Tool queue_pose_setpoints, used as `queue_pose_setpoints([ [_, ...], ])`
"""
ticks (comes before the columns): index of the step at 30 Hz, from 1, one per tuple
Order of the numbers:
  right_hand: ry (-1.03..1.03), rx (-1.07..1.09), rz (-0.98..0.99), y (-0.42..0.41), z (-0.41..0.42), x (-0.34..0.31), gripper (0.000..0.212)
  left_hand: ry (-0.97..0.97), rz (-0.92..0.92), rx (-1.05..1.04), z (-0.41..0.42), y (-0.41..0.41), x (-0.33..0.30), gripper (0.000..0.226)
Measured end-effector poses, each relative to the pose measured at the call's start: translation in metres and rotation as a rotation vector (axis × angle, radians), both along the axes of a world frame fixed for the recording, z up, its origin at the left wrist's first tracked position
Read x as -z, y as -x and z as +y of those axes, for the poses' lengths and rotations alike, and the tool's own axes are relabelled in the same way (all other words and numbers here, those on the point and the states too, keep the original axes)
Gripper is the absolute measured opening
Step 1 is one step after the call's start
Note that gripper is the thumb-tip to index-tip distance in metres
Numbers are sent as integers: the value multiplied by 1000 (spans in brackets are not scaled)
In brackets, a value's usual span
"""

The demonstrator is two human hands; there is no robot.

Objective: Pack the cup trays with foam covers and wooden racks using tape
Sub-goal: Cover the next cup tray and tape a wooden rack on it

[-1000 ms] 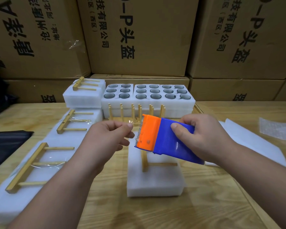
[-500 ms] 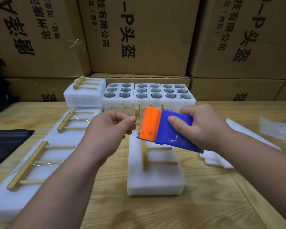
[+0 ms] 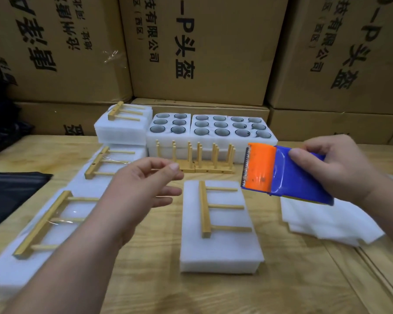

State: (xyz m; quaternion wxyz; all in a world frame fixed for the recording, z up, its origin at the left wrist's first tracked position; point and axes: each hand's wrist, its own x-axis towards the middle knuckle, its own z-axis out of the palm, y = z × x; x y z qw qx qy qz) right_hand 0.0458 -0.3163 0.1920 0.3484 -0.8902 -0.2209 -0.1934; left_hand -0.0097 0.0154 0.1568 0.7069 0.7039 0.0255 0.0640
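A foam-covered cup tray (image 3: 220,250) lies in the middle of the wooden table, with a flat wooden rack (image 3: 205,209) on top of it. My right hand (image 3: 343,168) grips a blue and orange tape dispenser (image 3: 284,177) above the tray's far right corner, its toothed blade facing left. My left hand (image 3: 143,189) hovers to the left of the tray, thumb and forefinger pinched together as on the end of clear tape, which is hard to see. Open cup trays (image 3: 234,128) with grey cups stand at the back.
Several upright wooden racks (image 3: 197,159) stand in front of the open trays. Packed trays with taped racks (image 3: 52,223) line the left side. Loose foam sheets (image 3: 327,223) lie at the right, a black bag (image 3: 9,191) at the left. Cardboard boxes (image 3: 202,48) wall off the back.
My hands have drawn apart: the dispenser has moved right and my left hand has moved left, away from the blade. The tray and rack have stayed in place.
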Motion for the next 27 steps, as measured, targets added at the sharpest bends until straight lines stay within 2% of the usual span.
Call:
queue_pose_setpoints([
  [4, -94, -65, -9, 5, 10, -1, 34, 48, -6, 86, -12, 1, 3, 49],
  [10, -136, -138, 5, 12, 24, 2, 30, 34, -58, 231, -37, 5, -1, 61],
  [14, -136, -153, 2, 13, 30, 0, 30, 25, -74, 279, -46, 5, -4, 50],
  [22, -118, -162, 4, 19, 34, 2, 30, -25, -73, 222, -48, 3, -3, 20],
  [27, -161, -181, 18, 20, 34, 2, 31, 7, -67, 180, -48, 6, -5, 11],
])
